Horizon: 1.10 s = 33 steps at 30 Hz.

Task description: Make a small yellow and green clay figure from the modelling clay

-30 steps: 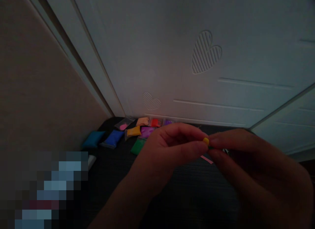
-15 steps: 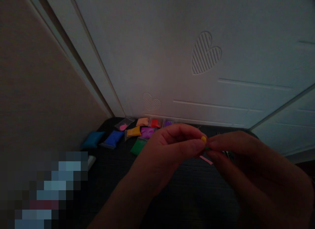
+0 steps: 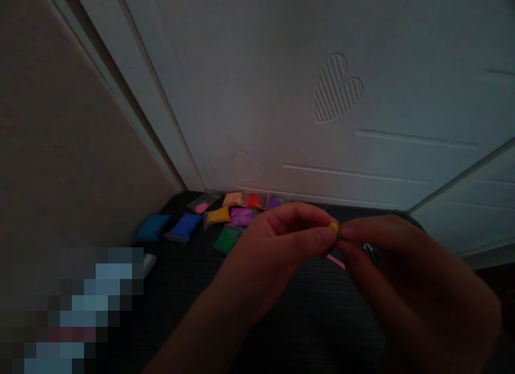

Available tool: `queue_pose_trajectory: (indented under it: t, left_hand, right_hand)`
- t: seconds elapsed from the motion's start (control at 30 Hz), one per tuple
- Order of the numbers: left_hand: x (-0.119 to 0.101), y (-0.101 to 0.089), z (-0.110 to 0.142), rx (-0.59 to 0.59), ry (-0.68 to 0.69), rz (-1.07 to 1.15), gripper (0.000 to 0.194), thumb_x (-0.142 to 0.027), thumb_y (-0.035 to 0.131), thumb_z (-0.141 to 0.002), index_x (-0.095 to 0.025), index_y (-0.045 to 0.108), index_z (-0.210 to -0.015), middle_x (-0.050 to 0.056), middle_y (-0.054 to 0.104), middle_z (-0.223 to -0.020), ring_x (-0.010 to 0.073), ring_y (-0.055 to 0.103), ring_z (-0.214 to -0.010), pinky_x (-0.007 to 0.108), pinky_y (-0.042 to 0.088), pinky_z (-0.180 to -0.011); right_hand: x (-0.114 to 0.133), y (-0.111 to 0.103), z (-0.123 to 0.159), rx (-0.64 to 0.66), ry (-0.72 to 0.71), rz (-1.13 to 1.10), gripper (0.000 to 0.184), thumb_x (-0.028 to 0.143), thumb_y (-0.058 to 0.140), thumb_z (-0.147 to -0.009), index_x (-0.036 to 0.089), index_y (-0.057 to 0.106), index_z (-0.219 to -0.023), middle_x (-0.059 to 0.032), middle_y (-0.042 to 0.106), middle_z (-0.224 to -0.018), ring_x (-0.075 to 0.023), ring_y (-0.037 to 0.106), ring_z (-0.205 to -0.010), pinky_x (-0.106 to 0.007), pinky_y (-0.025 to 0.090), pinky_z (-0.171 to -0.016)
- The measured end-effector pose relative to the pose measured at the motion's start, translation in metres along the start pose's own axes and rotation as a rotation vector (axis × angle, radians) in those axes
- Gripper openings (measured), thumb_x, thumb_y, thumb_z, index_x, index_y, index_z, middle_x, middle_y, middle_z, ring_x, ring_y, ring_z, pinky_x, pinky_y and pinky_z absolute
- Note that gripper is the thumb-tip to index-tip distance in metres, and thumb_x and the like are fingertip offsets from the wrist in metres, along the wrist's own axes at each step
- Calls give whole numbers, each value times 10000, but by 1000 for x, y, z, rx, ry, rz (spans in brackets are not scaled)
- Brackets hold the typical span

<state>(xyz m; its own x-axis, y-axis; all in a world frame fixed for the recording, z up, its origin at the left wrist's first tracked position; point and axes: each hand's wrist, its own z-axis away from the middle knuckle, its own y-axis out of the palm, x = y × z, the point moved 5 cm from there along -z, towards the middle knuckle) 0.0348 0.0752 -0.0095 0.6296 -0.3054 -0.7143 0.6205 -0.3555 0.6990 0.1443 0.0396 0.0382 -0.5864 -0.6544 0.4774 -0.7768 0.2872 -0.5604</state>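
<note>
Thumb and fingers of my left hand [image 3: 273, 250] pinch a small rounded yellow clay piece [image 3: 333, 227], raised over the dark table. My right hand [image 3: 410, 277] meets it from the right, its thumb and forefinger closed on a tiny green clay piece [image 3: 339, 237] just below the yellow one. Whether the two pieces are joined, I cannot tell, since fingertips cover most of the green. A flat pink strip [image 3: 336, 261] lies on the table beyond the fingertips, partly hidden by my right hand.
Clay packets lie at the back left of the dark table [image 3: 181, 288]: teal [image 3: 153, 227], blue [image 3: 185, 226], green [image 3: 225, 241], yellow [image 3: 218, 215], magenta [image 3: 241, 217] and others. Metal tools [image 3: 369, 253] show behind my right hand. A white panel [image 3: 277, 95] rises behind.
My right hand has shifted slightly left and turned a little, its fingertips closer to the yellow piece. Less of the green piece shows. My left hand has barely moved.
</note>
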Motion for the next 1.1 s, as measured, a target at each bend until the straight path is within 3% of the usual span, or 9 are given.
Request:
queue_pose_trajectory:
  t: [0.43, 0.67, 1.1]
  left_hand:
    - [5, 1, -2, 18, -22, 49, 87, -112, 617, -646, -145, 604, -724, -10, 581, -686, 81, 529, -644, 201, 410, -636]
    - [4, 0, 0, -14, -2, 40, 90, -100, 623, -635, -140, 607, -714, 5, 585, -710, 91, 535, -662, 197, 419, -646]
    - [3, 0, 0, -19, -2, 22, 88, -120, 623, -639, -139, 605, -723, 5, 597, -695, 92, 533, -664, 207, 414, -653]
  right_hand:
    - [2, 2, 1, -53, -35, 81, 282, 94, 596, -647, 258, 549, -871, 19, 623, -742, -140, 581, -612, -257, 496, -540]
    - [-1, 8, 10, -279, 96, 9, 263, 120, 566, -693, 264, 549, -913, 4, 609, -783, -147, 565, -659, -279, 477, -585]
    - [-6, 8, 10, -95, -97, -23, 433, 37, 583, -649, 257, 514, -1015, 16, 582, -866, -115, 554, -753, -226, 469, -603]
